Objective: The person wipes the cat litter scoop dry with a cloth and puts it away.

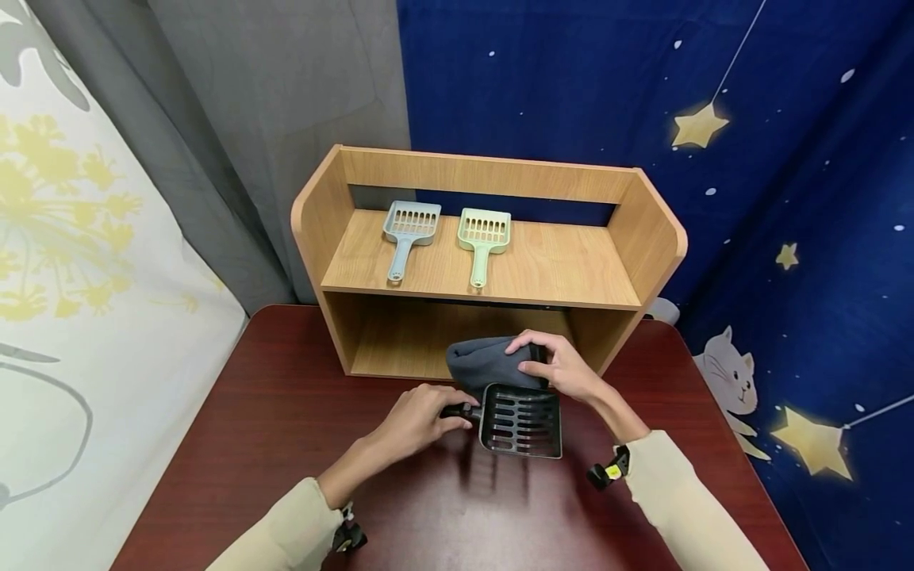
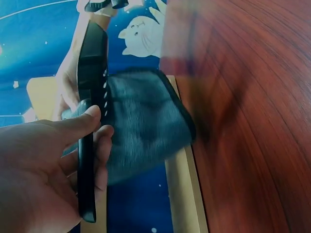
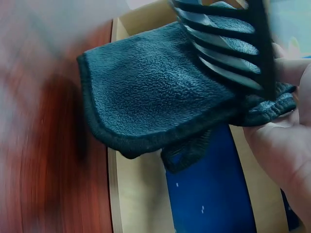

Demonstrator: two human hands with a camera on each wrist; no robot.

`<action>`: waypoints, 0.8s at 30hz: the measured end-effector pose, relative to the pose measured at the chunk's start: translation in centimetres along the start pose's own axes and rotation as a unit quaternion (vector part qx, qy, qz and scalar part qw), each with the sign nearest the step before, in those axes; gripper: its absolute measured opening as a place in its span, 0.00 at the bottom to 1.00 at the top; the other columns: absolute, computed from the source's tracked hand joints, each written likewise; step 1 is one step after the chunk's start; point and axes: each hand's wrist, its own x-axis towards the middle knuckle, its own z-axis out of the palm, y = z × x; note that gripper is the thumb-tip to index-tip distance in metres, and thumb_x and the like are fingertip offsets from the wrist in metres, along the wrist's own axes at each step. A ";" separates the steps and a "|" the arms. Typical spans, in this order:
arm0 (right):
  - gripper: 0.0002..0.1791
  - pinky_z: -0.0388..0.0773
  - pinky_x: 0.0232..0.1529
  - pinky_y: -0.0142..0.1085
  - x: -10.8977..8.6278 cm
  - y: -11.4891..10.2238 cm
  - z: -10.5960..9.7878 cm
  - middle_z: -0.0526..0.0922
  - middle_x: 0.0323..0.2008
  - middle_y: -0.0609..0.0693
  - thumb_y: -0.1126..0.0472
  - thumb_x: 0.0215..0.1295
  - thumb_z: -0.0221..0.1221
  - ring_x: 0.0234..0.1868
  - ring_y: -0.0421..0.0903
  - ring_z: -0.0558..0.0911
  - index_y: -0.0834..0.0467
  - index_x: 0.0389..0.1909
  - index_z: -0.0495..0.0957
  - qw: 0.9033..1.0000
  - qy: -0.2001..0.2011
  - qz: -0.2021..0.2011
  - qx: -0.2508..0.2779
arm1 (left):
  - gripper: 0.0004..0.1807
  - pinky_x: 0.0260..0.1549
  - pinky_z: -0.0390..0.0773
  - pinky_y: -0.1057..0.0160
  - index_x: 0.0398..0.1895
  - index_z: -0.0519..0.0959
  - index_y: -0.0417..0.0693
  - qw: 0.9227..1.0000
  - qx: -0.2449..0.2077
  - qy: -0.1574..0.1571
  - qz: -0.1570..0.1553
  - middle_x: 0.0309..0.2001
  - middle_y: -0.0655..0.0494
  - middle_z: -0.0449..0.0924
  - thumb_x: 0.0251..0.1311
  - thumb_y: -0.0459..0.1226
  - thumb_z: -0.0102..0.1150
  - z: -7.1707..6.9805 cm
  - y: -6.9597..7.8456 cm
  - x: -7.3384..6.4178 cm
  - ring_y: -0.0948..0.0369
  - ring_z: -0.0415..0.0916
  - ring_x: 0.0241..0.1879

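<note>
With its grip round the handle [image 2: 86, 177], the left hand [image 1: 423, 419] holds a black slotted scoop [image 1: 515, 420] above the worktop [image 1: 443, 511]; the right hand [image 1: 562, 368] holds a grey cloth [image 1: 481, 362] just behind it, perhaps touching.

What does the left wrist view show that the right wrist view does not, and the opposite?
Only the left wrist view shows the white cat figure on the blue curtain, and the handle of the black scoop gripped by the left hand.

Only the right wrist view shows a loop-shaped dark piece hanging by the border of the grey cloth.

Both share the scoop's slotted head, the cloth, the right hand, the blue curtain, parts of the wooden shelf and the reddish-brown table.
</note>
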 end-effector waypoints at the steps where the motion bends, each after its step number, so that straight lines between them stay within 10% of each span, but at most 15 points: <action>1: 0.13 0.78 0.52 0.32 0.2 -0.1 0.2 0.84 0.51 0.58 0.74 0.67 0.65 0.52 0.44 0.80 0.63 0.51 0.84 1.000 -0.003 0.001 0.005 | 0.15 0.40 0.85 0.57 0.52 0.90 0.56 1.000 -0.004 -0.001 0.001 0.47 0.63 0.91 0.63 0.43 0.75 0.0 0.1 0.1 0.63 0.87 0.47; 15: 0.12 0.81 0.47 0.33 -2.7 -0.8 -3.1 0.82 0.50 0.57 0.74 0.70 0.64 0.49 0.46 0.81 0.62 0.51 0.84 1.000 -0.007 0.020 -0.010 | 0.15 0.33 0.82 0.60 0.51 0.90 0.56 0.999 0.018 0.009 -0.029 0.47 0.61 0.91 0.61 0.42 0.76 -1.2 -1.5 -1.1 0.62 0.88 0.45; 24: 0.15 0.75 0.56 0.31 -0.8 -1.5 -1.4 0.86 0.49 0.55 0.74 0.65 0.68 0.51 0.45 0.80 0.58 0.50 0.87 0.997 0.005 0.017 -0.069 | 0.14 0.32 0.82 0.60 0.50 0.91 0.58 1.000 0.021 0.002 -0.016 0.45 0.64 0.91 0.61 0.43 0.76 0.4 0.2 0.5 0.63 0.88 0.44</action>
